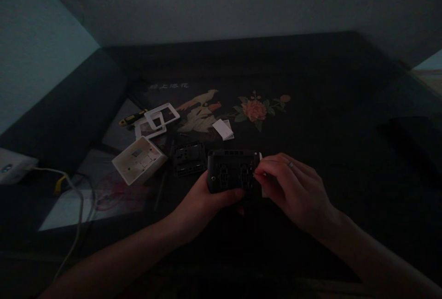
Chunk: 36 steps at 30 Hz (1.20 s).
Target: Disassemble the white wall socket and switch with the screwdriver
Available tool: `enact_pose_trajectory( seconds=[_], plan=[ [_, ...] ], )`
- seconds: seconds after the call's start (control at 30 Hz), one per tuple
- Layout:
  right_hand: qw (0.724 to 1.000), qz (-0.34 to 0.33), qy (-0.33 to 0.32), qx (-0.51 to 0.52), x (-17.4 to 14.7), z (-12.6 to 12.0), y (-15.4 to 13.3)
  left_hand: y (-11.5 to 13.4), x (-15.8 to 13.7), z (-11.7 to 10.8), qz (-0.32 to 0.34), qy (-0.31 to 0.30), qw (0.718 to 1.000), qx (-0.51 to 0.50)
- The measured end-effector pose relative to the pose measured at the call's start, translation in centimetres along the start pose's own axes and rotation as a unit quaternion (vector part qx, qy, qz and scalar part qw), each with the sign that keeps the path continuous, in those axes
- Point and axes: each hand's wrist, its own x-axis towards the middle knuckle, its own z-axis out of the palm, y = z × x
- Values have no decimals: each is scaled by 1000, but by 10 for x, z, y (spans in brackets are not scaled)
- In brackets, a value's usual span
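Observation:
A black wall switch body [234, 172] with two mechanisms on its face is gripped in my left hand [207, 193], the thumb lying along its lower edge. At its right edge, the fingertips of my right hand [290, 179] are pinched together. Whatever is between them is too small and dark to make out. A strip of white shows behind that edge, mostly hidden by the fingers. Just left of my left hand lies a second black module [189, 158]. Beside that sits an open white mounting box [138, 161], its hollow side up.
Two white frames [162, 115] overlap near a yellow-and-black screwdriver handle [133, 118]. Small white plates [223, 129] lie beyond the switch body. On the left, a white cable [81, 209] runs from a white power strip [15, 166]. A dark object [414, 144] rests far right.

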Motion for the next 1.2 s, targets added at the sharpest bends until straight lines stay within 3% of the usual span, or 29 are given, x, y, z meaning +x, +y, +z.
enact_pose_trajectory(
  seconds=[0.43, 0.63, 0.9, 1.07, 1.2],
  plan=[
    [998, 44, 0, 47, -1, 3, 3, 5, -2, 3, -18, 55, 997, -44],
    [997, 37, 42, 55, -5, 1, -1, 5, -2, 2, -32, 17, 997, -62],
    [996, -76, 43, -17, -6, -8, 3, 8, -4, 0, -58, -40, 995, -65],
    [997, -54, 48, -18, -7, -10, 0, 9, -7, 0, -50, -18, 998, -31],
    [994, -101, 31, -30, -7, -12, -2, 6, -9, -5, -49, -29, 998, -5]
  ],
)
